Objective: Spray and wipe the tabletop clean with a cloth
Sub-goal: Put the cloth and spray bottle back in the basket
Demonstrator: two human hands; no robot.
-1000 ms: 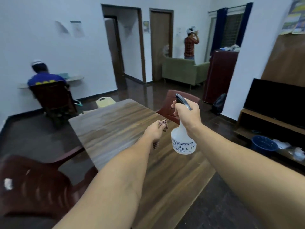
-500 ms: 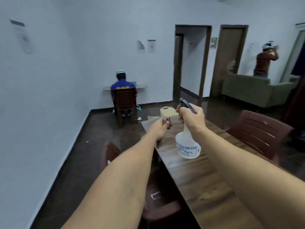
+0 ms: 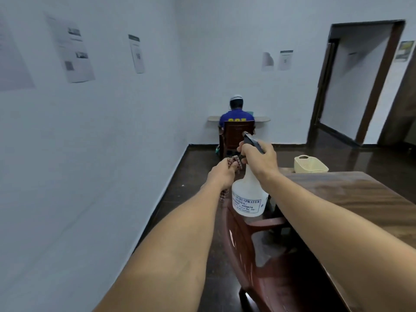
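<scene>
Under forearms: red chair [image 3: 252, 251]. L hand [image 3: 221, 174] clamped on checked cloth [image 3: 235, 160], just left of R hand [image 3: 258, 162] gripping spray bottle [image 3: 248, 197] by neck. Tabletop [image 3: 360, 199] right of R hand. Beyond: cream basket [image 3: 310, 165], seated person [image 3: 236, 114].

White-walled room with a dark glossy floor [image 3: 193, 172]
A person [image 3: 236, 113] in a blue shirt and white cap sits, back turned, on a brown chair [image 3: 234, 134] at a small wall shelf [image 3: 262, 119]. 2 paper sheets [image 3: 285, 60] hang on the far wall and 3 notices [image 3: 69, 48] on the left wall. An open doorway [image 3: 358, 75] stands at right, a cream basket [image 3: 310, 165] nearer, and a dark red chair [image 3: 245, 248] closest
</scene>
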